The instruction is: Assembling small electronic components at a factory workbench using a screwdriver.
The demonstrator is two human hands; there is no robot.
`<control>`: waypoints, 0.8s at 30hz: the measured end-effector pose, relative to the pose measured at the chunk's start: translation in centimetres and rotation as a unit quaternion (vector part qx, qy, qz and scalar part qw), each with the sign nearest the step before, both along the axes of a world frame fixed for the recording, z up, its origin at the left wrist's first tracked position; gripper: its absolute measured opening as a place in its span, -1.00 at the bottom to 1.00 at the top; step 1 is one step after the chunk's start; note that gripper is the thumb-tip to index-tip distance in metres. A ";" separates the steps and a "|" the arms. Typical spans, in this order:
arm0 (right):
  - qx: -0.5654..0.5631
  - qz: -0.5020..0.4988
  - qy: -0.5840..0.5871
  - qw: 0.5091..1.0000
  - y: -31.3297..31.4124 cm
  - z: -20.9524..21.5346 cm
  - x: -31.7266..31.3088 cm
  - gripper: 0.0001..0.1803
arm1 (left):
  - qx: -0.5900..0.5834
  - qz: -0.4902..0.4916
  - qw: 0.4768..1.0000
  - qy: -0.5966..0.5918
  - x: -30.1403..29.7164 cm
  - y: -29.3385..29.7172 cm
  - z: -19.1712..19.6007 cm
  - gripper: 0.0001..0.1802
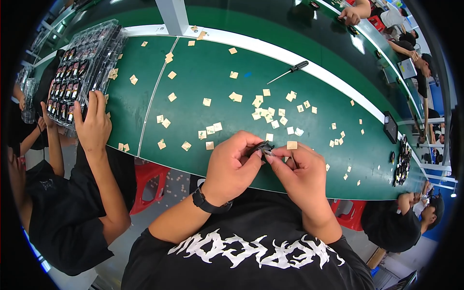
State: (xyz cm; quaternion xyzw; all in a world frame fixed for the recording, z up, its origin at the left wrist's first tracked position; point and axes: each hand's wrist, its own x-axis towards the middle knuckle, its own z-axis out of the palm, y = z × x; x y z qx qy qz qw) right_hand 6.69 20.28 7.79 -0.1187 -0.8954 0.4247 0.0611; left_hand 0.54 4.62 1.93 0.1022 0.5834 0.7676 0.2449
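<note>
Close to the table's near edge, my left hand [235, 166] grips a small black part [262, 148] between thumb and fingers. My right hand [300, 170] meets it from the other side, thumb and fingertip pinched at the part's end. Most of the part is hidden by my fingers, so its exact kind does not show. One tan paper square [292, 145] appears at the back of my right fingers; whether it sticks there or lies on the table I cannot tell. Many similar tan squares [261, 112] are scattered over the green table [193, 79] beyond my hands.
A screwdriver [288, 72] lies near the white far rail. On the left, a co-worker's hand [93, 123] touches stacked clear trays [77, 72] of small black items. A black box [390, 127] and a pile of black parts [402, 162] sit at the right end.
</note>
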 end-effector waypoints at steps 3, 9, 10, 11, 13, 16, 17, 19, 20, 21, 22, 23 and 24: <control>-0.019 -0.012 0.040 0.999 -0.7 0.2 -0.3 -0.89 | 0.022 -0.002 1.000 0.002 0.1 0.0 -0.3 -0.80; -0.061 -0.005 0.022 0.998 -0.5 -0.2 -0.6 -0.92 | -0.018 -0.090 0.995 0.040 -0.4 -0.8 -0.4 -0.69; -0.062 -0.003 0.022 0.998 -0.3 -0.2 -0.6 -0.92 | -0.018 -0.089 0.995 0.041 -0.3 -0.9 -0.4 -0.70; -0.063 0.008 -0.003 0.998 0.1 -0.2 -0.6 -0.93 | -0.017 -0.089 0.995 0.042 -0.3 -0.9 -0.5 -0.70; -0.063 0.018 -0.028 0.997 0.3 -0.2 -0.7 -0.93 | -0.023 -0.093 0.994 0.042 -0.4 -0.9 -0.4 -0.70; -0.096 0.009 -0.029 0.995 0.4 -0.3 -0.9 -0.93 | -0.026 -0.097 0.994 0.035 -0.4 -1.0 -0.2 -0.70; -0.110 0.021 -0.022 0.993 0.6 -0.5 -0.9 -0.93 | -0.023 -0.096 0.995 0.027 -0.4 -1.0 -0.2 -0.71; -0.126 0.032 -0.016 0.991 0.9 -0.8 -0.9 -0.92 | -0.020 -0.100 0.994 0.026 -0.5 -1.1 -0.3 -0.70; -0.122 0.040 -0.002 0.992 1.0 -0.9 -1.0 -0.92 | -0.017 -0.104 0.994 0.025 -0.5 -1.1 -0.4 -0.70; -0.117 0.047 0.012 0.992 1.1 -1.0 -1.1 -0.91 | -0.016 -0.104 0.994 0.024 -0.5 -1.1 -0.4 -0.70; -0.117 0.047 0.011 0.992 1.0 -1.2 -1.1 -0.91 | -0.011 -0.099 0.995 0.024 -0.5 -1.0 -0.4 -0.70; -0.105 0.027 0.021 0.994 0.8 -1.5 -1.1 -0.89 | -0.006 -0.094 0.995 0.023 -0.5 -0.9 -0.4 -0.69; -0.092 0.008 0.030 0.995 0.6 -1.8 -1.1 -0.88 | -0.006 -0.094 0.995 0.023 -0.5 -0.9 -0.4 -0.69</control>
